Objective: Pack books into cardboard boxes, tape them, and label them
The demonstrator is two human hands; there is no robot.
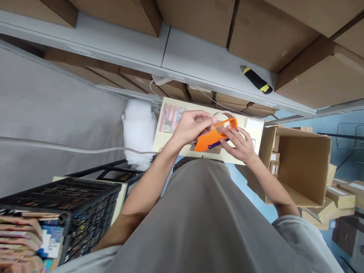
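An orange tape dispenser (205, 141) with a dark blue part and a roll of clear tape (224, 115) is held over a cream work surface (167, 142). My right hand (240, 146) rests on the dispenser's right side, with its fingers bent over the edge and the roll. At the upper left of the dispenser, my left hand (195, 127) has thumb and forefinger pinched together beside the tape. Whatever lies between those fingertips is too small to make out. A flat printed packet (171, 118) lies left of my left hand.
A cutter knife (256, 79) lies on the grey shelf (196, 53) among cardboard boxes. An open carton (303, 165) stands at the right. White wrap (139, 129) and a black crate (91, 220) are at the left, with a cable crossing there.
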